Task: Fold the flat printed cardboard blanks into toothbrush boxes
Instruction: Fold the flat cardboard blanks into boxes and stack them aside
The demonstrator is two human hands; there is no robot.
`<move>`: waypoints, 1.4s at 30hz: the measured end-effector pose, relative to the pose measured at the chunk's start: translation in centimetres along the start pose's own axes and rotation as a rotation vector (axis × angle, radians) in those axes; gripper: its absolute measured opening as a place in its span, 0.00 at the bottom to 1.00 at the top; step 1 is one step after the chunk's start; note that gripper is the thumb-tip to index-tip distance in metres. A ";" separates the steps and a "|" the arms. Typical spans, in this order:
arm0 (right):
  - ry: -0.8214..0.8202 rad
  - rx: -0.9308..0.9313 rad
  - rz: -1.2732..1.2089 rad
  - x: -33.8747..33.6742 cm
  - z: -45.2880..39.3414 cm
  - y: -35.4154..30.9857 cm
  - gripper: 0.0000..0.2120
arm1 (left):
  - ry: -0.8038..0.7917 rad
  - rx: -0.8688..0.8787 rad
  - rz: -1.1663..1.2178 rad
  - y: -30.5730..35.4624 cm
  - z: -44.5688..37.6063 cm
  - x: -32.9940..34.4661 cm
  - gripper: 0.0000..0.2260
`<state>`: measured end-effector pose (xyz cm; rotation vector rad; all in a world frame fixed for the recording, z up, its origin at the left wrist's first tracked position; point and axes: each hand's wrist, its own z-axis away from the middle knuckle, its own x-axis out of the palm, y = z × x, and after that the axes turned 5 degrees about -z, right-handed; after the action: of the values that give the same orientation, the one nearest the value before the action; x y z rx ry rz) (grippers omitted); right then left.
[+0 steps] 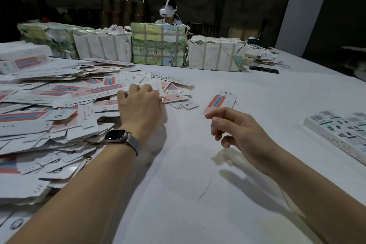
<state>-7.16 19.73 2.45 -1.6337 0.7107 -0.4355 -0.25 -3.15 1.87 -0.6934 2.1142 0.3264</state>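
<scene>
On the left half of the white bench (198, 164) lies a large loose heap of flat printed blanks (59, 105), white with red and blue panels. The left hand (141, 105), with a watch (116, 135) on its wrist, reaches to the right edge of this heap; its fingers curl down onto the blanks, but I cannot tell if the grip holds one. The right hand (233, 127) hovers above the bench, fingers loosely curled, holding nothing. One single blank (219, 103) lies just beyond it. Folded boxes (344, 132) lie at the right edge. Wrapped bundles (158, 45) stand at the far side.
</scene>
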 end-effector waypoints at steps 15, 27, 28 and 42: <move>0.083 -0.006 -0.002 -0.2 -0.1 -0.2 0.06 | 0.477 0.305 0.322 3.5 1.5 -2.1 0.04; 0.604 -0.523 0.555 -1.4 -0.4 -0.3 0.21 | 0.597 0.412 0.759 5.7 2.5 -4.5 0.05; 0.617 -0.599 0.711 -1.6 -0.5 -0.5 0.25 | 0.583 0.380 0.828 5.8 2.5 -4.8 0.05; 0.319 -0.356 0.036 -0.6 0.0 -2.0 0.06 | -0.485 0.112 1.946 7.5 3.6 -5.8 0.22</move>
<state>-7.23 20.29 4.50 -1.9013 1.1038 -0.5755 0.44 6.69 4.28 1.5609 1.5864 1.1617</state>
